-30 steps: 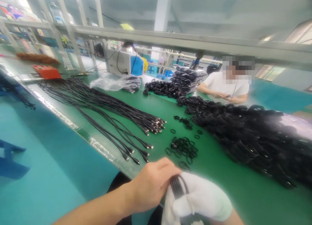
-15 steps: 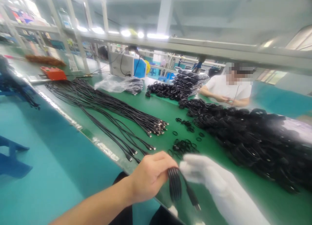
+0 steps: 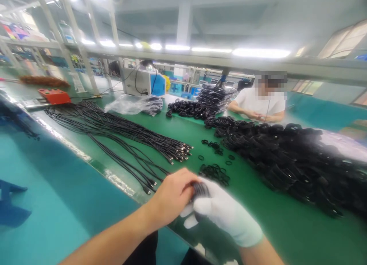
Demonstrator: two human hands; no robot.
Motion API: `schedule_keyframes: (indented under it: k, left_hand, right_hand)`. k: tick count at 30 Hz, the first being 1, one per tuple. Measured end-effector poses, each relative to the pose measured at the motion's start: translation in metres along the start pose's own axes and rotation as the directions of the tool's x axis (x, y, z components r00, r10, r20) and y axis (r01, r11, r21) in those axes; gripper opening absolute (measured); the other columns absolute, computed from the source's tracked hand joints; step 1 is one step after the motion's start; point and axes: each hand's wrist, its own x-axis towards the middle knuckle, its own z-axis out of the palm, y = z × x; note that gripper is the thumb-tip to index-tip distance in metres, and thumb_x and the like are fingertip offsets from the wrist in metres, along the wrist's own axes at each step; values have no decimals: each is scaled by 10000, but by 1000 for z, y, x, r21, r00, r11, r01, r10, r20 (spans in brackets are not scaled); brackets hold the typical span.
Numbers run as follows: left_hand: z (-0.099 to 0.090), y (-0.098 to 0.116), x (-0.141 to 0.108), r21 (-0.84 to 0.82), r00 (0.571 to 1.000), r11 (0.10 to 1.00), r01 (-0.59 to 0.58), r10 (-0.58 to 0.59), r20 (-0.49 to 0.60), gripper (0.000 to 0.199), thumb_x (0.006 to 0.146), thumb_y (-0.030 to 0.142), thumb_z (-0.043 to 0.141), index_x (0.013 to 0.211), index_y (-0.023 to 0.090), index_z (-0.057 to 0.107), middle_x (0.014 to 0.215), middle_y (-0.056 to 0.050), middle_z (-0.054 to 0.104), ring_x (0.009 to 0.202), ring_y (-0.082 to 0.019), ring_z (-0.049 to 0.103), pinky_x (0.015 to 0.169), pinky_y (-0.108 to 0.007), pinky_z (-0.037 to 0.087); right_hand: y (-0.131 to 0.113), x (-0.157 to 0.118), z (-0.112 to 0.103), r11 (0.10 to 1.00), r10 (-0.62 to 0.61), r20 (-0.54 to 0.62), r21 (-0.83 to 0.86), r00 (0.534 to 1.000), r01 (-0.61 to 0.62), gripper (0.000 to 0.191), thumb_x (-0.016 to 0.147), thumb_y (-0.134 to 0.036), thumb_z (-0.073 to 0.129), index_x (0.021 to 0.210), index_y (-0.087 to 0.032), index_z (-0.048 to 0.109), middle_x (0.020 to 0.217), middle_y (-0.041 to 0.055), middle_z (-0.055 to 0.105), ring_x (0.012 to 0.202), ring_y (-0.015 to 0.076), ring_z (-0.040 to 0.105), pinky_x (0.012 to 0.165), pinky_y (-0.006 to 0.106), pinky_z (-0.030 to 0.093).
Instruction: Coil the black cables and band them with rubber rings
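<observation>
Cable, bent into a small black coil (image 3: 200, 189), is between my hands, above the near edge of the green table (image 3: 272, 228). My bare left hand (image 3: 170, 196) pinches it from its upper side, with the fingers closed narrow and bent over the top. My gloved right hand (image 3: 226, 211) is curled around the other side, with the thumb pressed across the front of the turns. The cable ends are hidden by my fingers, so I cannot tell how they lie. I judge the coil to be light, and soft but a little springy, so the loops would probably open if both grips become loose. The best place to hold seems to me the middle, where all turns are side by side; the plugs look more stiff and are a poorer place to squeeze. The glove may slide a little on the smooth black cover, but I do not expect it to be fragile. Beyond my hands are small black rings (image 3: 215, 174); long loose cables (image 3: 123, 125) lie to the left of them, and a big heap of coiled cables (image 3: 275, 154) lies to the right.
</observation>
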Motion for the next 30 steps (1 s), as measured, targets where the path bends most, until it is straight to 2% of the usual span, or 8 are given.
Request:
schedule_keyframes:
  k: [2, 5, 9, 16, 20, 24, 27, 30]
  left_hand:
    - [-2, 1, 3, -12, 996, 996, 88, -88, 10, 228, 823, 135, 489, 1010, 214, 593, 837, 13, 638, 737, -124, 590, 689, -233, 466]
    - [0, 0, 8, 33, 990, 990, 137, -138, 12, 124, 816, 179, 496, 886, 200, 596, 741, 20, 637, 685, -132, 589, 617, -222, 454]
    - [7, -5, 14, 146, 993, 983, 114, -110, -39, 124, 782, 151, 491, 763, 195, 605, 718, 16, 641, 674, -132, 585, 584, -209, 429]
    - [13, -7, 16, 302, 989, 945, 124, -94, -113, 184, 697, 78, 482, 750, 185, 621, 698, 8, 644, 633, -127, 576, 580, -218, 410]
    - [11, -9, 16, 229, 987, 962, 146, -125, -103, 133, 698, 110, 499, 722, 186, 606, 669, 17, 637, 603, -117, 572, 560, -209, 409]
    - [8, -11, 17, 229, 987, 963, 143, -122, -103, 108, 689, 115, 507, 685, 181, 592, 641, 17, 623, 592, -116, 565, 545, -206, 405]
    - [7, -13, 17, 88, 980, 976, 200, -198, -34, 120, 696, 131, 504, 734, 186, 604, 650, 21, 628, 573, -110, 572, 511, -192, 413]
    - [9, -16, 14, -31, 954, 954, 299, -299, -6, 226, 675, 111, 493, 851, 190, 610, 669, 25, 629, 541, -104, 578, 491, -189, 429]
  right_hand:
    - [6, 1, -6, 991, 11, 44, 132, 999, -17, 368, 739, -294, 682, 1046, -117, 583, 937, 120, 623, 768, 204, 643, 665, 389, 552]
    - [13, 2, -13, 978, 22, 53, 205, 998, -33, 339, 786, -298, 645, 1056, -99, 598, 924, 137, 636, 799, 207, 646, 694, 402, 554]
    - [20, 5, -17, 979, 7, -3, 202, 1000, -6, 318, 810, -281, 630, 1067, -94, 607, 902, 133, 643, 773, 200, 651, 669, 384, 562]
    - [27, 11, -16, 993, -21, -72, 118, 997, 29, 295, 814, -268, 629, 1050, -90, 616, 877, 111, 638, 751, 196, 641, 662, 390, 558]
    - [25, 10, -14, 996, -38, -94, 80, 995, 45, 286, 803, -264, 644, 1027, -88, 626, 859, 104, 633, 762, 199, 635, 676, 392, 550]
    - [21, 9, -11, 996, -36, -118, 77, 992, 46, 290, 807, -281, 640, 1019, -84, 626, 827, 95, 627, 726, 181, 626, 665, 372, 547]
    - [20, 9, -9, 990, -19, -67, 136, 998, 28, 295, 812, -284, 631, 1021, -78, 616, 807, 97, 628, 742, 187, 627, 671, 369, 544]
    - [21, 9, -7, 992, -14, -46, 121, 999, 20, 253, 821, -274, 615, 978, -75, 610, 797, 99, 635, 714, 184, 637, 677, 368, 539]
